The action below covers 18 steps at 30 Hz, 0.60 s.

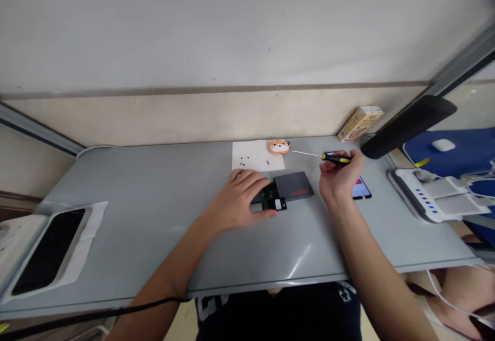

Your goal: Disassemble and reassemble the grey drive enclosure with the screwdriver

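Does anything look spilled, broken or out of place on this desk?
Nothing looks spilled or clearly damaged. What stands out: the left hand holds an exposed circuit board, something normally enclosed, and small dark pieces, perhaps screws, lie loose on the white paper, though perhaps deliberately.

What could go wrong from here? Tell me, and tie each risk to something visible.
The small dark pieces, probably screws, lie loose on the white paper; a bump could scatter them. The screwdriver in the right hand might fall onto the phone if dropped. The circuit board could be scratched if the left hand's grip slips.
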Each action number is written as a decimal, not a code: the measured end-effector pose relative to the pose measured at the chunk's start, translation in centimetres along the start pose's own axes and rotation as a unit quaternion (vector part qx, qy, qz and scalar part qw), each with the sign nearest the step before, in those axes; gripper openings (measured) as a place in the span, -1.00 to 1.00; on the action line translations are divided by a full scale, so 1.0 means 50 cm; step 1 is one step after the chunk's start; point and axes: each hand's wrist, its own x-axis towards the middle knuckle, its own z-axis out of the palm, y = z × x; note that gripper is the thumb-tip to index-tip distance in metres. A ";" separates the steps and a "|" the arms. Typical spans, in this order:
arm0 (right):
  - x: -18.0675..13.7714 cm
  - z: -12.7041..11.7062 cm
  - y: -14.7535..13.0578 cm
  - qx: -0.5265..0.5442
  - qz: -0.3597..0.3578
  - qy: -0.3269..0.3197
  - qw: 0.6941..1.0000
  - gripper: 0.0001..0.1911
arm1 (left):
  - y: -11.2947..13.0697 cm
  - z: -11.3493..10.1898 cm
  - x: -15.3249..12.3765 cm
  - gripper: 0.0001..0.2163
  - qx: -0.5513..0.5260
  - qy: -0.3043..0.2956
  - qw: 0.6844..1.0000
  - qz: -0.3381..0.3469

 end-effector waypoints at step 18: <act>-0.077 0.019 0.094 -0.259 -0.127 -0.014 0.957 -0.74 | -0.036 -0.004 -0.013 -0.78 0.066 -0.036 0.996 -0.047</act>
